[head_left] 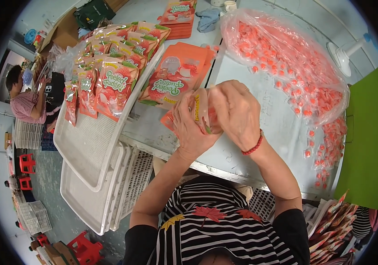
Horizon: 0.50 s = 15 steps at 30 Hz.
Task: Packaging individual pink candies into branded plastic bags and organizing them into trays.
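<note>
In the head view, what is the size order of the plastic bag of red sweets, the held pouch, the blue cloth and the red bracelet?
1. Plastic bag of red sweets
2. Held pouch and blue cloth: order unsure; the pouch is partly hidden and looks nearer the camera
3. Red bracelet

Shiny film, crinkled plastic and matt cloth

The held pouch (203, 106) looks like glossy printed plastic film, as do the piled pouches (117, 80). Their tray (87, 143) is white plastic, matt and mesh-textured. The big bag (295, 57) is thin, clear, crinkled plastic. The tabletop (262, 90) looks smooth (scuffed along its metallic edge); the blue rag (207, 20), rumpled matt cloth.
</note>
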Available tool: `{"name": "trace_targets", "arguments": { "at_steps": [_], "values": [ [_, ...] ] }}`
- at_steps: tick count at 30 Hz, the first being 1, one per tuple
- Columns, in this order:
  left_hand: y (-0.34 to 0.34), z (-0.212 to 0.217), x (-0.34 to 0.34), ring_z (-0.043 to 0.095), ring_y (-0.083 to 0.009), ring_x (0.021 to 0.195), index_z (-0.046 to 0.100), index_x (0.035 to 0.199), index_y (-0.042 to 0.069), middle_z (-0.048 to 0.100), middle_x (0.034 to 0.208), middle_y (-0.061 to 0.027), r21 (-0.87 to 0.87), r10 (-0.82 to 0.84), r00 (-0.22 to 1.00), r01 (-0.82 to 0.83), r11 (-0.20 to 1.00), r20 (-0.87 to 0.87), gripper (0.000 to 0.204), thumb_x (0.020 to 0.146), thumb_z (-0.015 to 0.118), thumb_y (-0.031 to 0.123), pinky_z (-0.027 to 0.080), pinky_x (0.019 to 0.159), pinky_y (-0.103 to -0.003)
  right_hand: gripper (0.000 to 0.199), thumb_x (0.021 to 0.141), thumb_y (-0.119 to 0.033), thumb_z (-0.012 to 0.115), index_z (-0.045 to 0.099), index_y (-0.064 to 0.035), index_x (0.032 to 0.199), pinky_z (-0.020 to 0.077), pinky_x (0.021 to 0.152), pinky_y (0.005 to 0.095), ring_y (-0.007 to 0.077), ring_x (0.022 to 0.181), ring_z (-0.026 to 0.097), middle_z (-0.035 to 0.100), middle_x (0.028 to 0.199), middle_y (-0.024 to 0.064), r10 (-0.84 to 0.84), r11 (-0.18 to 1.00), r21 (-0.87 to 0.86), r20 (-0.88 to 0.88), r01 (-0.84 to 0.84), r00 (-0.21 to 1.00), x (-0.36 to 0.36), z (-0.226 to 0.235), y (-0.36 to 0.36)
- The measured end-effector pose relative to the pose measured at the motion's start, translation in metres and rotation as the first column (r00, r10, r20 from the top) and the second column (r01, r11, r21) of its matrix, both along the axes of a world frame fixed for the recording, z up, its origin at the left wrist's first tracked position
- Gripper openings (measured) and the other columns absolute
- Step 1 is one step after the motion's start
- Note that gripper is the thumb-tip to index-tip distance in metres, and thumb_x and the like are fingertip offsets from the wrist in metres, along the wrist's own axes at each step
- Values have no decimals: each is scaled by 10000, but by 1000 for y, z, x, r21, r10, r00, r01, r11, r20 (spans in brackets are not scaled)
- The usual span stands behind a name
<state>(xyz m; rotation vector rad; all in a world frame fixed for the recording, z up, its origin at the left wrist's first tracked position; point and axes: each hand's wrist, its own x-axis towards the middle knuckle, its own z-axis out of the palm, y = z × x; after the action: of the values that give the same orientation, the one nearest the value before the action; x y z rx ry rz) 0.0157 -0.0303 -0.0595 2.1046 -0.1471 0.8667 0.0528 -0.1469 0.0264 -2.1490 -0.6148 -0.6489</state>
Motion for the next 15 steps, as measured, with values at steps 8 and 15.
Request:
{"name": "trace_targets", "arguments": {
  "at_steps": [8,15],
  "values": [
    [0,-2,-1,399,-348,1160,272,1332,-16,431,1261,-183,-70,-94,994,90,994,-62,989,570,833,269,289,996,-475,297,974,-216,409,594,8,911,458,652,348,279,747,614,620,787,146,152,982,133,-139,-134,979,-6,3,14],
    [6,4,-2,401,-344,1145,211,1370,-23,376,1287,-179,-240,-101,994,90,967,-34,1065,559,855,225,327,970,-471,342,998,-202,326,576,30,973,429,861,351,231,850,608,633,891,131,179,949,265,-17,-168,984,3,12,10]
  ]
}}
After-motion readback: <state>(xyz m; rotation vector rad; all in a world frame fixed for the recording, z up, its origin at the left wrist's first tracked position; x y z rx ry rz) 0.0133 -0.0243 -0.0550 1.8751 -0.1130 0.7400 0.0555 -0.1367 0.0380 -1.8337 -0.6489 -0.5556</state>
